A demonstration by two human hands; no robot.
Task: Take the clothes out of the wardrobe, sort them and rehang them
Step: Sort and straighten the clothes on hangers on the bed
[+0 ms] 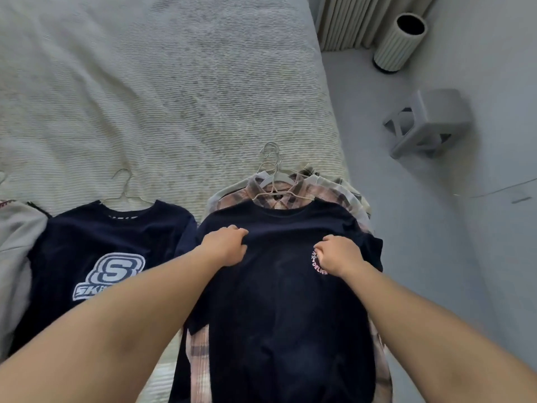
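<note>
— While you lean over it, what takes up most of your view?

— Your bed (162,91), with its pale ribbed cover, runs from the near edge up to the far wall. Grey floor (436,257) lies to its right.

— And the clothes?

— A dark navy T-shirt (284,315) lies on top of a pile at the bed's right edge, still on its wire hanger (276,193). Plaid shirts (290,186) on their own hangers show beneath it at the collar and along both sides. Just left of that pile lies a second navy T-shirt (96,257) with a large white logo, also on a hanger. A grey garment (14,242) sits at the far left.

— What about the floor?

— A grey stool (430,123) lies tipped on its side, and a ribbed cream cylinder (399,42) stands near the wall.

— My hands?

— Your left hand (226,245) pinches the top T-shirt's fabric at the chest, fingers curled. Your right hand (338,253) grips the cloth over the small pink round print, fingers likewise curled.
</note>
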